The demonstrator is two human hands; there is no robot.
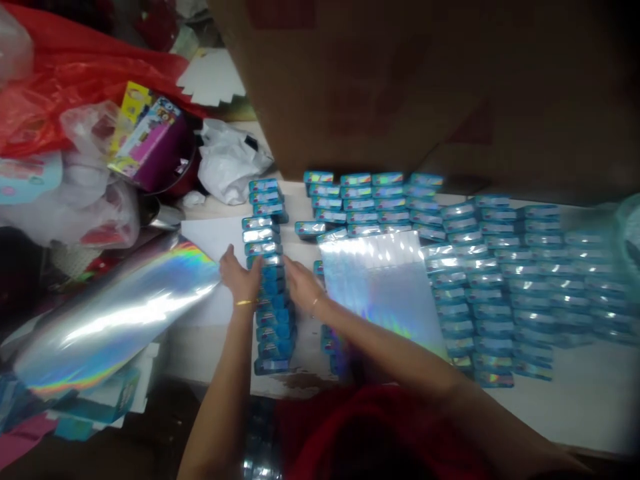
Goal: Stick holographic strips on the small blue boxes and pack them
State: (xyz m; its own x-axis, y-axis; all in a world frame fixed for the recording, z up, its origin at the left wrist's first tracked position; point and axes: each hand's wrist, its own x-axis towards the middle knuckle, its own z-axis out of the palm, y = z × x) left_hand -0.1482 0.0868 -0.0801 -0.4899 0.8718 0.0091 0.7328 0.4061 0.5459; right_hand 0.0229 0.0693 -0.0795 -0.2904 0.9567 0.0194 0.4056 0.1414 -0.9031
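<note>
A column of small teal boxes (273,313), with shiny tops, runs front to back on the table between my two hands. On its left side is my left hand (243,277), thumb and fingers spread apart, the thumb by a box. From the right, my right hand (305,290) reaches to the same column with fingers stretched out, their tips at the box sides. Neither hand is wrapped round a box, though blur hides the exact contact. To the right lies a silvery holographic sheet (377,280) over more boxes.
Many rows of teal boxes (475,293) fill the table's right side. A large cardboard box (400,87) stands behind. At left lie a curled holographic sheet (125,313), a white sheet (205,233), a white plastic bag (233,163) and red plastic (65,80).
</note>
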